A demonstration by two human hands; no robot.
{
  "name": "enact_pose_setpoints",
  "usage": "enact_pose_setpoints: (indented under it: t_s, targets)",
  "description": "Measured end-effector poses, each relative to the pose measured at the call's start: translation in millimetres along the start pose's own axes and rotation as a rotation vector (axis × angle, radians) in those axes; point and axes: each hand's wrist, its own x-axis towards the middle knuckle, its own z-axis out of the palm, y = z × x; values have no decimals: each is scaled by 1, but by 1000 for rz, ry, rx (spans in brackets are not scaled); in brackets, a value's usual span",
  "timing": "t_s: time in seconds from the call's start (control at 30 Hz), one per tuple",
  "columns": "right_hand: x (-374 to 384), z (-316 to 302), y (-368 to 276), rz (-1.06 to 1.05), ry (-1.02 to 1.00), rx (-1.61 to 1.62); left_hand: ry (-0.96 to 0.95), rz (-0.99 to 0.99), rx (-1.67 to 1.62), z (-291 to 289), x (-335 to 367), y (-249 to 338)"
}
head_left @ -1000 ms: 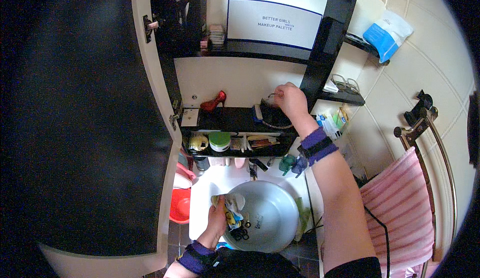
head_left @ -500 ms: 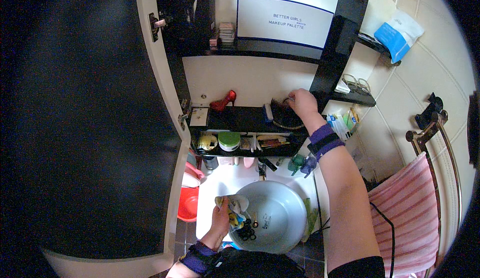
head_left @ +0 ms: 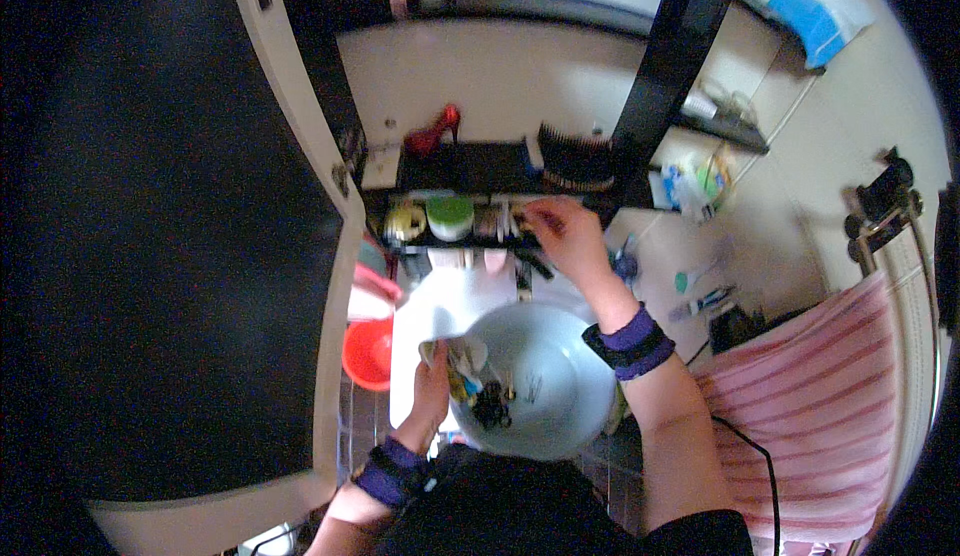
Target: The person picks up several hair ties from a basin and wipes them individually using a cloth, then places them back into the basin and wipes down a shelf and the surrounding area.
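My left hand [head_left: 432, 384] is closed around a whitish, see-through bag or pouch [head_left: 466, 356] with small yellow and blue things in it, over the left rim of the pale blue washbasin [head_left: 560, 386]. Several black hair ties [head_left: 490, 406] are bunched just below it, against the basin. My right hand [head_left: 568, 238], blurred, hangs in front of the lower black shelf with its fingers drawn together; whatever they hold is too unclear to name. Above it, on the upper ledge, stands a black comb-like thing with long teeth [head_left: 575, 156].
A dark cabinet door [head_left: 190, 256] stands swung out on the left. The ledges hold a red high-heel ornament [head_left: 432, 134] and a green-lidded tub [head_left: 450, 218]. An orange-red bucket [head_left: 370, 354] sits left of the basin. A pink striped towel [head_left: 800, 406] hangs at right, beside a black cable [head_left: 768, 466].
My right hand has come away from the black toothed comb and moved down and left. My left hand still holds the pouch. The whole view has tilted downward a little.
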Motion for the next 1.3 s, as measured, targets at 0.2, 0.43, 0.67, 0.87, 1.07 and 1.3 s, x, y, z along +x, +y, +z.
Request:
enact_pose_setpoints:
  t_s: [0.2,0.43,0.67,0.87,1.07,1.3]
  targets:
    - [-139,111,46,350,-353,72,47,32,-251,-36,36,-47]
    - [-277,173,116,724,-601,-1,107,-6,-159,-36,31,-56]
    - [-327,187,147,909,-651,-354,121,-187,-149,-37,34,-81]
    - [-348,205,151,856,-474,-320,141,-220,-163,-31,32,-88]
    - [-331,197,142,850,-366,-244,115,-150,-171,-25,29,-81]
    - [-323,187,178,849,-90,303,32,-113,-132,-17,26,-56]
